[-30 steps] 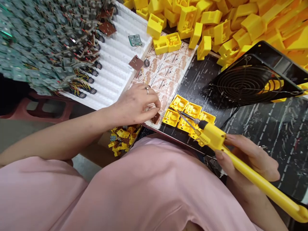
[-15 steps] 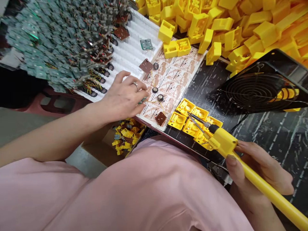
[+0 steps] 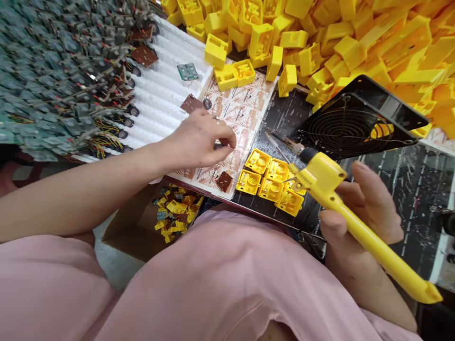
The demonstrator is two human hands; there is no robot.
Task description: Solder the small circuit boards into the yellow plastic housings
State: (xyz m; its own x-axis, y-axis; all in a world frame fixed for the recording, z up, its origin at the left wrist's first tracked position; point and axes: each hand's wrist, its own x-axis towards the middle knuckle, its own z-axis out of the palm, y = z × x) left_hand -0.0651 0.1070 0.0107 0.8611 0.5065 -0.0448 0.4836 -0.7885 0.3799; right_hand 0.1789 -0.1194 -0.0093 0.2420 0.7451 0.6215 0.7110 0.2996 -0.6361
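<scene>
My left hand point(image 3: 201, 139) is over the patterned board point(image 3: 245, 113), thumb and forefinger pinched together; whatever lies between the fingertips is too small to make out. Just below it sits a small brown circuit board point(image 3: 224, 181) with a thin wire. My right hand point(image 3: 366, 213) is wrapped loosely round a yellow soldering gun point(image 3: 373, 246), thumb on the near side. The gun's metal tip points up and left, above the black bench top. Beneath its front end lies a cluster of open yellow casings point(image 3: 259, 162), hollow sides up.
Green circuit boards point(image 3: 64, 80) with wires are heaped at left on white corrugated foam point(image 3: 170, 47). Many yellow casings point(image 3: 320, 38) are piled at the back. A black fan point(image 3: 344, 123) stands at right. Below the bench edge, a cardboard box point(image 3: 128, 227) holds yellow pieces.
My left hand has moved right, from a green board to over where two small speakers lay, and its fingers are now pinched. The soldering gun's tip has lifted away from the casings.
</scene>
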